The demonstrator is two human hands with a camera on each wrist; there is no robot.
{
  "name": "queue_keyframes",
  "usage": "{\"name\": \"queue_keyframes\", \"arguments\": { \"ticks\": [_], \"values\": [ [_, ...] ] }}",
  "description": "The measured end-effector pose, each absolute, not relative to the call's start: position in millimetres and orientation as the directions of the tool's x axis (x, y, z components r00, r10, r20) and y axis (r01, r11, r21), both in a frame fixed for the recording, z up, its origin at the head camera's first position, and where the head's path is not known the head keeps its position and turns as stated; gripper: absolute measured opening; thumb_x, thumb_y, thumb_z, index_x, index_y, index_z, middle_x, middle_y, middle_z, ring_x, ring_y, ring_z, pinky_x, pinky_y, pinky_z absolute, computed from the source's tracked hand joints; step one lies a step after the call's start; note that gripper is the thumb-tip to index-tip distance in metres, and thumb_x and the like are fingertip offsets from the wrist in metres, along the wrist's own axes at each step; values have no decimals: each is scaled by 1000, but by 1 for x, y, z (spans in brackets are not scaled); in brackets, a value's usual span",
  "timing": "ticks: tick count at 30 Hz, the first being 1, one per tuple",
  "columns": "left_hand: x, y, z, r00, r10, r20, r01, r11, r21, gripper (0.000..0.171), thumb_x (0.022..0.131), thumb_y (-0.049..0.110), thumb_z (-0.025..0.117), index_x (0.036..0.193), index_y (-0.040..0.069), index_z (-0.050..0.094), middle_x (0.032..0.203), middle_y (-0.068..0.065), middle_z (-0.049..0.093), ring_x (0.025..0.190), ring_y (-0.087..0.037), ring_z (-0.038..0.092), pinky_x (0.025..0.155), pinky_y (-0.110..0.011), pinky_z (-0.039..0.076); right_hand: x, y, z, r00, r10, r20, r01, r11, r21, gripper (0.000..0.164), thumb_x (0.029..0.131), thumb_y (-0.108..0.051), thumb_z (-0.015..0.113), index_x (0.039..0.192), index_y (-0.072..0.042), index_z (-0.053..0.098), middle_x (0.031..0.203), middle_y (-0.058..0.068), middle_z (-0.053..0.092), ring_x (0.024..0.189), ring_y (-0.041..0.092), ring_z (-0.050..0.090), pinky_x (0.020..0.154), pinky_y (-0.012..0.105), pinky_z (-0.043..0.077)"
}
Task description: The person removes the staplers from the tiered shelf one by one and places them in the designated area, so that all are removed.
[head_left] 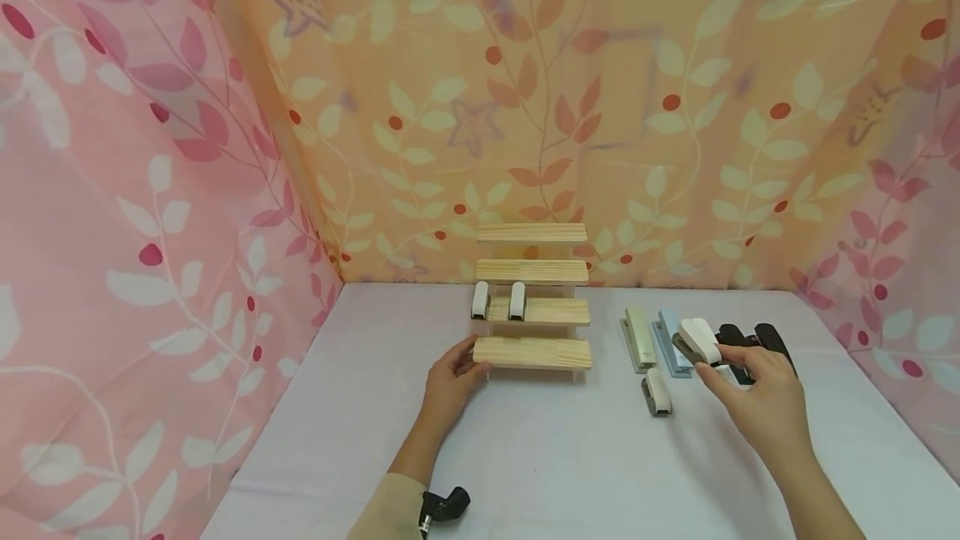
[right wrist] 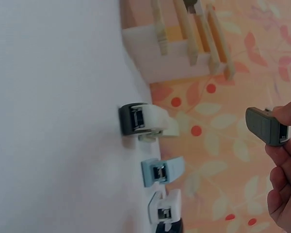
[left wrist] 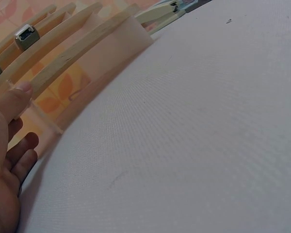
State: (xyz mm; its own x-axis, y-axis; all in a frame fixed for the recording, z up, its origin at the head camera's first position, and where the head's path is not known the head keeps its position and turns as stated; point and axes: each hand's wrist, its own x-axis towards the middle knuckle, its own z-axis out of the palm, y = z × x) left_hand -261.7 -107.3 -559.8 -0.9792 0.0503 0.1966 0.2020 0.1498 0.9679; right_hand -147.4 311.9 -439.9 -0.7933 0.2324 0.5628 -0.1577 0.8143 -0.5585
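My left hand grips the left end of the lowest board of a stepped wooden display shelf; in the left wrist view its thumb lies on the board's edge. Two small white staplers stand on the second board from the bottom, at its left and middle. At the right, my right hand pinches a small white stapler with a grey base between thumb and fingers, raised above the table. Its grey underside faces the right wrist camera.
Right of the shelf lie a pale green stapler, a light blue stapler and, in front, another small white stapler. A further white stapler and black staplers sit farther right. Patterned curtains surround the white-covered table.
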Motion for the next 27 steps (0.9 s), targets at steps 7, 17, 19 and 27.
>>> {"name": "queue_keyframes", "arguments": {
  "ticks": [7, 17, 19, 27],
  "values": [
    [-261, -107, -560, -981, 58, 187, 194, 164, 967, 68, 86, 34, 83, 146, 15, 58, 130, -10, 68, 111, -24, 69, 89, -23, 59, -143, 324, -460, -838, 271, 473, -71, 806, -588, 46, 80, -21, 89, 114, 5, 73, 104, 22, 71, 102, 33, 53, 87, 45, 38],
    [-261, -107, -559, -982, 47, 184, 190, 185, 964, 67, 86, 35, 83, 146, 19, 58, 128, -7, 69, 111, -21, 69, 89, -22, 59, -141, 336, -485, -886, 299, 353, 33, 802, -597, 49, 83, -30, 86, 115, 4, 72, 103, 23, 69, 96, 33, 53, 72, 40, 36],
    [-261, -107, -558, -983, 46, 176, 182, 184, 966, 67, 86, 34, 83, 146, 20, 58, 127, -6, 69, 111, -21, 69, 89, -22, 59, -141, 338, -490, -896, 304, 323, 52, 795, -604, 49, 85, -33, 85, 114, 3, 72, 103, 23, 68, 96, 33, 54, 71, 39, 36],
    [-260, -107, -557, -983, 47, 177, 182, 175, 968, 68, 86, 33, 83, 147, 17, 57, 129, -9, 69, 111, -23, 69, 89, -23, 59, -142, 343, -504, -917, 305, 256, 84, 776, -625, 50, 87, -39, 83, 116, 1, 72, 108, 23, 68, 101, 37, 57, 74, 43, 40]
  ]
}}
